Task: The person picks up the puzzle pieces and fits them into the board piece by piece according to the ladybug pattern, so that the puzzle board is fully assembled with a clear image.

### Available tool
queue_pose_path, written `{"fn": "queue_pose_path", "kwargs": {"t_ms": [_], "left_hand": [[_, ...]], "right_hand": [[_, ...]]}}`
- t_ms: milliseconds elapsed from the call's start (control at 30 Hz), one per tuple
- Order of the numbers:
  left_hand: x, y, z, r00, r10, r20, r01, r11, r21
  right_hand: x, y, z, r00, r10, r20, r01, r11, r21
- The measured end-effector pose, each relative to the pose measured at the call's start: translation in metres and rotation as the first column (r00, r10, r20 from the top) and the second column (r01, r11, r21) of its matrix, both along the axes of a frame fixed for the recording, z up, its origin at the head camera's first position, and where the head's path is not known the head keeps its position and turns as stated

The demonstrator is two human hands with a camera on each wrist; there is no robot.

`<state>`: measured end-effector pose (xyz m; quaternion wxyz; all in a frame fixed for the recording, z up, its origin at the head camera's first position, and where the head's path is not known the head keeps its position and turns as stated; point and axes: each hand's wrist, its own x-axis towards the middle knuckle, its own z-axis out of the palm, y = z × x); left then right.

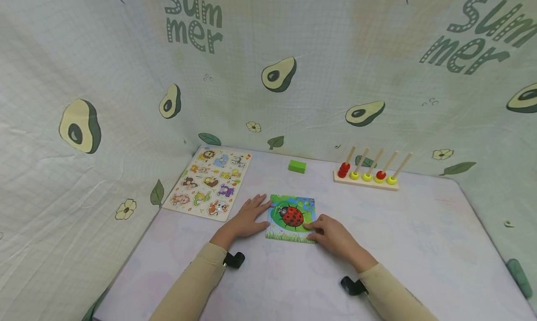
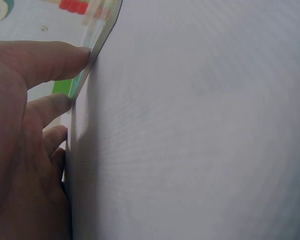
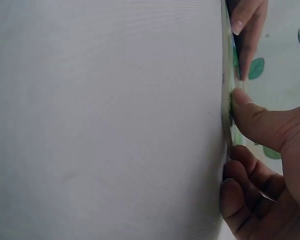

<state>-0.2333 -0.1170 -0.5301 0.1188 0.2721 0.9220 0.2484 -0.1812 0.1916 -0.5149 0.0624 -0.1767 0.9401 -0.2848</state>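
A square ladybug puzzle (image 1: 291,217) with a red beetle on a green leaf lies flat on the table. My left hand (image 1: 245,218) rests along its left side, fingers spread and mostly straight, with the fingertips and thumb touching the edge. On the opposite side, my right hand (image 1: 333,235) has its fingers curled at the right edge and pinches the board near the lower right corner. In the right wrist view, the thumb (image 3: 255,117) lies over the rim of the board, and the other fingers bend in beside it.
An animal peg puzzle board (image 1: 228,204) lies to the left rear. Behind the ladybug puzzle sits a green block (image 1: 297,166). A wooden peg stacker (image 1: 366,181) with red and yellow beads stands at the back right. Printed cloth (image 1: 314,46) hangs behind the table.
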Motion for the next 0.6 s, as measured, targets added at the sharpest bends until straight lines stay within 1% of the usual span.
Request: {"fn": "queue_pose_path", "kwargs": {"t_ms": [133, 233, 467, 600], "left_hand": [[0.0, -0.0001, 0.0, 1.0, -0.001, 0.001, 0.001, 1.0, -0.001], [-0.0002, -0.0005, 0.0004, 1.0, 0.002, -0.001, -0.002, 1.0, -0.011], [0.0003, 0.0, 0.0006, 1.0, -0.005, 0.004, 0.005, 1.0, 0.015], [0.0006, 0.0004, 0.0017, 1.0, 0.001, 0.007, -0.001, 1.0, 0.011]], "right_hand": [[-0.0005, -0.0005, -0.0031, 1.0, -0.004, -0.027, 0.004, 1.0, 0.012], [-0.0011, -0.0003, -0.0036, 1.0, 0.0, -0.029, 0.001, 1.0, 0.014], [-0.0019, 0.0034, 0.0005, 0.999, 0.038, 0.021, -0.038, 0.999, 0.005], [-0.0019, 0.0039, 0.003, 0.998, 0.047, 0.029, -0.047, 0.999, 0.007]]}}
